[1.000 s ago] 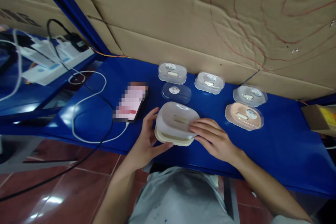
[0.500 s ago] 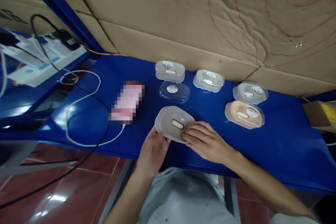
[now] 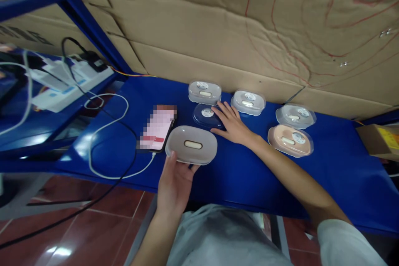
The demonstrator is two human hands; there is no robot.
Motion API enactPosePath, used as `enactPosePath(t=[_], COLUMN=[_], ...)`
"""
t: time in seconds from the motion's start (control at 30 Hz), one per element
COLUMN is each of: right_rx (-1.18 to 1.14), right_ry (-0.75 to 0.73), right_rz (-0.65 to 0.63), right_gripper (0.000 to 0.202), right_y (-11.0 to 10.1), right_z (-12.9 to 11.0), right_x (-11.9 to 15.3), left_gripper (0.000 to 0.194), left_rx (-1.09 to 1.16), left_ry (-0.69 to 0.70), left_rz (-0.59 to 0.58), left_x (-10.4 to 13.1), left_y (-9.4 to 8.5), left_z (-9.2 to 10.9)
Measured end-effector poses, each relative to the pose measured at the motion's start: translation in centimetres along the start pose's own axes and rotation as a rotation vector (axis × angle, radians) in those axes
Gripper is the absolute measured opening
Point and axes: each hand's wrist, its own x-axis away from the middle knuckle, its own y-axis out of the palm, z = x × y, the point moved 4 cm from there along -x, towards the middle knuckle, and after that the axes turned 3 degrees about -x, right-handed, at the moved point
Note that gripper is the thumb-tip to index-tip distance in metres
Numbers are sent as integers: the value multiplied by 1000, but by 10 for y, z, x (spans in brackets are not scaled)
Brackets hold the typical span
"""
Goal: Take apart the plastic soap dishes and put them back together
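My left hand [image 3: 176, 178] holds a grey oval dish [image 3: 199, 153] with a pale slot in its middle, thumb at the rim and fingers beneath. Spread fingers of my right hand [image 3: 233, 124] reach over the right part of a clear lid [image 3: 204, 115] with a round label, lying on the blue table. Whether they touch it is hard to tell. Behind stand grey dishes under clear lids, one at back left [image 3: 205, 93], one at back middle [image 3: 248, 103] and one at right [image 3: 296, 117]. In front of the right one is a peach lidded dish [image 3: 289, 140].
A phone [image 3: 158, 126] with a white charging cable lies left on the blue table [image 3: 280, 183]. Farther left is a power strip [image 3: 75, 87] with plugs and cords. Cardboard [image 3: 193, 25] stands along the back. A small box [image 3: 380, 139] sits at the right edge.
My right hand has let go of the grey dish and moved up to the loose lid, its fingers spreading. The dish, in my left hand, has shifted left toward the phone.
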Motion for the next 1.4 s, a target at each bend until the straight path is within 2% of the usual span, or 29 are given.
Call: enactPosePath(t=[0.1, 0.17, 0.23, 0.3, 0.4, 0.5, 0.6, 0.73, 0.9, 1.07, 1.27, 1.4], right_rx=[-54, -172, -312, -394, -345, -288, -269, -281, -315, -280, -270, -308], right_ry=[44, 93, 118, 74, 14, 14, -16, -51, -56, -84, -78, -92], right_rz=[36, 143, 219, 186, 73, 70, 96, 143, 187, 213, 276, 264], right_gripper=[76, 69, 62, 63, 78, 83, 83, 85, 85, 82, 84, 88], right_y=[1, -7, -16, -21, -21, -19, -18, -18, -17, -17, -11, -11], right_z=[6, 2, -9, -27, -52, -60, -59, -55, -56, -63, -63, -64], right_x=[-5, 9, 35, 67, 110, 130, 129, 126, 129, 131, 133, 133], left_gripper=[43, 46, 50, 52, 55, 56, 55, 58, 61, 73, 75, 75], left_rx=[5, 0, 0, 9, 7, 5, -1, -68, -124, -198, -226, -220], left_ry=[-55, -73, -69, -71, -135, -169, -132, -57, -40, 54, 73, 85], left_rz=[1, -19, -68, -133, -206, -216, -216, -259, -316, -361, -321, -322], left_x=[1, 2, 4, 8, 14, 19, 19, 19, 19, 23, 26, 26], left_y=[0, 2, 5, 10, 14, 14, 12, 10, 4, 6, 12, 9], left_z=[-5, -9, -14, -20, -38, -55, -63, -64, -67, -67, -64, -63])
